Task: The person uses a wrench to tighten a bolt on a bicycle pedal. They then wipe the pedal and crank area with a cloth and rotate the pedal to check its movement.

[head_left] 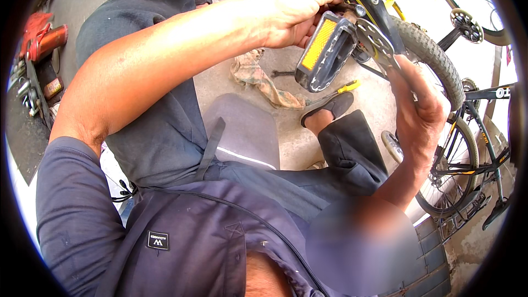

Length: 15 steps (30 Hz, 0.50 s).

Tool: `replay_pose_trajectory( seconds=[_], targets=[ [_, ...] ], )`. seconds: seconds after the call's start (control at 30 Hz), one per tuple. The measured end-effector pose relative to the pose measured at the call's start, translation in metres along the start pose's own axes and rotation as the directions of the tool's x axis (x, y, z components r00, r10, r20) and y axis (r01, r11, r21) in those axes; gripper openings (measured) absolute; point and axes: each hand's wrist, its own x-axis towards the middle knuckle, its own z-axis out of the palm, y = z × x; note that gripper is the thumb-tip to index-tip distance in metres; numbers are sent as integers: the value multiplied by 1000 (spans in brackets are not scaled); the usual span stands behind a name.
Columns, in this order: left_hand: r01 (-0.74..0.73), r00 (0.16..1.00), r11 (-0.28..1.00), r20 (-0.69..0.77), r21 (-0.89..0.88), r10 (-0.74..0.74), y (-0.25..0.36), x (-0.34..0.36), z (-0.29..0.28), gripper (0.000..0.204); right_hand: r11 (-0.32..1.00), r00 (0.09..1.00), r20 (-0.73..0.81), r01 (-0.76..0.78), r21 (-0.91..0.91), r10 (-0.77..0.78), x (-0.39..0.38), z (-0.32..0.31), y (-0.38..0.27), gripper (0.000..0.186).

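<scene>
Floor: concrete point(294, 146). On it, a patterned rag point(258, 80), crumpled; yellow-handled screwdriver point(350, 86) beside it, shaft toward the rag's end. Left edge: orange-red cylinder point(53, 42), lying tilted; small jar point(53, 87) just below; metal tools point(25, 91) clustered near the jar, kinds unclear. Right: dark-framed bicycle point(485, 94). Lower right: dark grey tiles point(434, 258), partly blurred.

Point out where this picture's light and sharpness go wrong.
Head view: the left forearm is washed out by bright light toward the wrist; head view, lower right: a smooth blur smears the right sleeve; head view, rim: fisheye distortion, with black corners; head view, upper middle: the bicycle pedal is comparatively crisp.
</scene>
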Motion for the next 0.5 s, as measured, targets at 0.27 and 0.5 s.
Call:
replay_pose_trajectory(
  seconds=[0.27, 0.5],
  targets=[
    [6, 1000, 998, -30, 65, -5, 0, 0, 1, 25, 999, 999, -34, 31, 22, -31, 1, 2, 1, 21],
    [16, 1000, 996, -26, 87, -14, -3, 6, -3, 25, 994, 998, 13, 58, -93, -57, 5, -4, -8, 20]
  ],
)
